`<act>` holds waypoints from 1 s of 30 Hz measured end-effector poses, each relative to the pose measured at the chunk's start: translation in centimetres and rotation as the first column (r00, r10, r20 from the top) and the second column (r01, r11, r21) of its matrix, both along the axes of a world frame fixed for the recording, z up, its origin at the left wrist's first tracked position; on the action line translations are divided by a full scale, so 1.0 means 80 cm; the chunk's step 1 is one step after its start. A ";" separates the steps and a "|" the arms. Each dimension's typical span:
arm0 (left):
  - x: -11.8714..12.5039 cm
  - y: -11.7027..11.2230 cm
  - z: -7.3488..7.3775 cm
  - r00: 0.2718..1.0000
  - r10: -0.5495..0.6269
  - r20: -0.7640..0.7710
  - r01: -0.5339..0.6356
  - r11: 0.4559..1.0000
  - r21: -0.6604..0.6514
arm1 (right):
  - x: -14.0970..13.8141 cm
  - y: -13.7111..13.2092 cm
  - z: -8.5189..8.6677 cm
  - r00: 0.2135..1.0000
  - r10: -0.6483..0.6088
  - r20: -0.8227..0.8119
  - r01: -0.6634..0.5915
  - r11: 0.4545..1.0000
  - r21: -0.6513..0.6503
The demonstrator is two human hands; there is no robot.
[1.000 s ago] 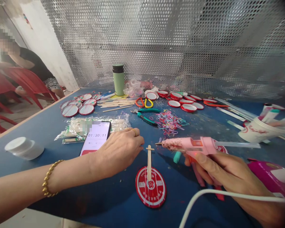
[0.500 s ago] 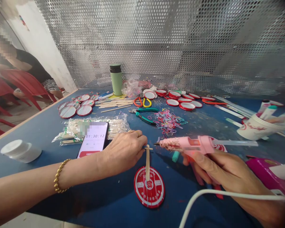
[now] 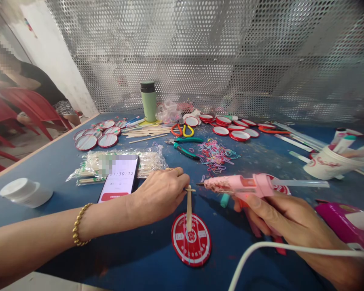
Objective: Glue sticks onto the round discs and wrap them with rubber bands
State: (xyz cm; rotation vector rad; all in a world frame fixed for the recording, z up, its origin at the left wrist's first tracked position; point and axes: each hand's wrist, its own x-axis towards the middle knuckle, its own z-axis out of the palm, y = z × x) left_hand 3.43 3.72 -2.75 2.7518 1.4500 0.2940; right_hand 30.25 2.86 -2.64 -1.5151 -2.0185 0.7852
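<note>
My left hand [image 3: 162, 192] is closed in a pinch at the top of a flat wooden stick [image 3: 189, 208], where a short thin stick crosses it. The wooden stick's lower end meets the middle of a round red lid [image 3: 197, 248] with white print, and thin threads or bands run over the lid. My fingertips hide part of the crosspiece. My right hand [image 3: 276, 218] is wrapped around the handle of a pink glue gun [image 3: 233, 184]. Its nozzle points left, a short gap from the crosspiece, and a clear glue stick [image 3: 300, 183] juts from its back.
A white cord [image 3: 261, 245] loops before my right hand. Beyond lie a phone [image 3: 117, 182], bagged sticks [image 3: 151, 161], green pliers [image 3: 185, 149], coloured clips [image 3: 215, 155] and red-rimmed lids [image 3: 239, 135]. A cup of pens [image 3: 324, 163] stands right, a white bottle [image 3: 26, 193] left. One person sits far left.
Almost nothing differs. My left hand and the crosspiece have shifted very slightly right, and the glue gun stays at about the same spot.
</note>
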 end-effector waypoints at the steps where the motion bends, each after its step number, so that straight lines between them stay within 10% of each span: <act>1: 0.000 0.000 0.000 1.000 -0.001 0.000 0.001 1.000 0.000 | -0.001 0.000 0.001 1.000 0.000 0.001 0.000 1.000 0.001; 30: -0.001 0.003 -0.007 1.000 -0.018 0.007 0.018 0.999 0.044 | 0.006 0.000 -0.006 1.000 -0.010 0.009 0.010 0.999 -0.034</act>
